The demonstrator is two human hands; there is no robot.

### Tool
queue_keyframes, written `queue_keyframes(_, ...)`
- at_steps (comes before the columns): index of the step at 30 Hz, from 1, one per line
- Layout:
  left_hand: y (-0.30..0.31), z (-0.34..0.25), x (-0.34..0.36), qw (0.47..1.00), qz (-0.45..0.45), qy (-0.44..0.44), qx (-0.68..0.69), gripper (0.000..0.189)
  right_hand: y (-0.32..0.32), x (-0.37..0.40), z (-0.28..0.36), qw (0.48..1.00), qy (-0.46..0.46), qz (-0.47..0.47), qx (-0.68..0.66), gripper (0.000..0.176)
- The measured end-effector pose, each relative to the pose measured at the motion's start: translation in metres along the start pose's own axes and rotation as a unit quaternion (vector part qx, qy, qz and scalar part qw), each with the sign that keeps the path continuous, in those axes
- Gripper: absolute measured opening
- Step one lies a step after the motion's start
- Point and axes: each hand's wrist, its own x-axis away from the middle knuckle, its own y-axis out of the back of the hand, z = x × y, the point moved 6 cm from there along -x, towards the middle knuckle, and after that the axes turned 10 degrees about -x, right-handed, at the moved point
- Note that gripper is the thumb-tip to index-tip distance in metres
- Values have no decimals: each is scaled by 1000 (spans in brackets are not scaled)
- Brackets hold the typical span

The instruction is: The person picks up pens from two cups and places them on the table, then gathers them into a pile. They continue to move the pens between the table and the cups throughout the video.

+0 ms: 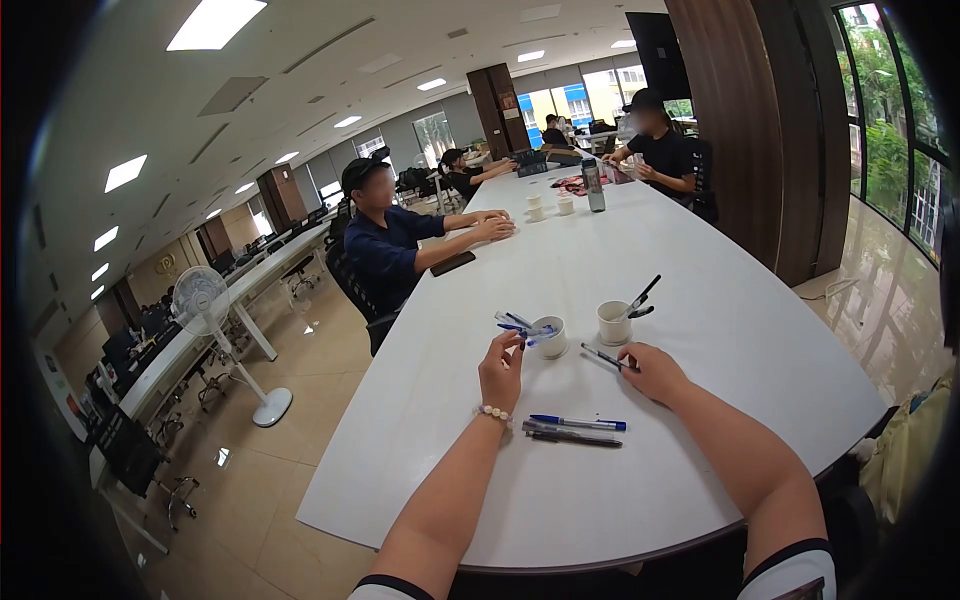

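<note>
My left hand (502, 372), wearing a beaded bracelet, is right beside a white cup (549, 341). Several blue pens (515, 322) lean out of that cup toward the left. The left fingers are curled together just under the pens' ends; what is between them cannot be made out. My right hand (655, 373) pinches a black pen (603, 355) low over the table. Just beyond it stands a second white cup (614, 326) with black pens (645, 297) leaning out to the right. Between my forearms lie a blue pen (578, 423) and dark pens (572, 438).
The white table (440, 400) stretches far ahead. Farther along are more white cups (535, 208), a grey bottle (594, 186) and a dark phone (453, 263). A person (385, 225) sits on the left, another (660, 150) on the right. A fan (203, 301) stands on the left floor.
</note>
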Motion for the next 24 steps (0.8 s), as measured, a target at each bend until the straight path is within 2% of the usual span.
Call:
queue_keyframes(2, -2, 1, 0, 1000, 8, -15, 7, 28, 10, -3, -1, 990, 38, -98, -98, 17)
queue_keyframes(3, -5, 3, 0, 999, 19, -32, -15, 30, 10, -6, -5, 990, 40, -97, -97, 17)
queue_keyframes(5, -7, 3, 1, 998, 30, -48, -36, 32, 26, -5, -11, 955, 103, -224, -167, 14)
queue_keyframes(6, -6, -4, 1, 993, 23, -95, -65, 34, 27, -7, -13, 955, 102, -224, -166, 14)
queue_keyframes(7, -6, -11, 3, 985, 17, -143, -94, 35, 35, -6, -14, 939, 118, -269, -180, 13)
queue_keyframes(9, -5, -16, 4, 986, 21, -134, -98, 33, 47, -1, -14, 911, 151, -330, -195, 14)
queue_keyframes(14, -7, -12, 4, 985, 41, -106, -127, 26, 56, 0, -14, 876, 197, -379, -226, 19)
queue_keyframes(16, -1, -13, 3, 990, -9, -71, -122, 19, 58, 2, -12, 863, 213, -394, -234, 21)
queue_keyframes(18, -1, -9, 3, 989, -21, -73, -124, 17, 59, 1, -10, 872, 206, -382, -228, 33)
queue_keyframes(19, 0, -8, 4, 989, -31, -77, -126, 16, 58, 2, -11, 872, 205, -383, -227, 33)
queue_keyframes(21, 1, -13, 5, 987, -35, -92, -124, 16, 50, -1, -6, 907, 200, -330, -168, 46)
queue_keyframes(24, 0, -20, 6, 981, -37, -132, -137, 16, 40, -6, 4, 924, 223, -295, -97, 53)
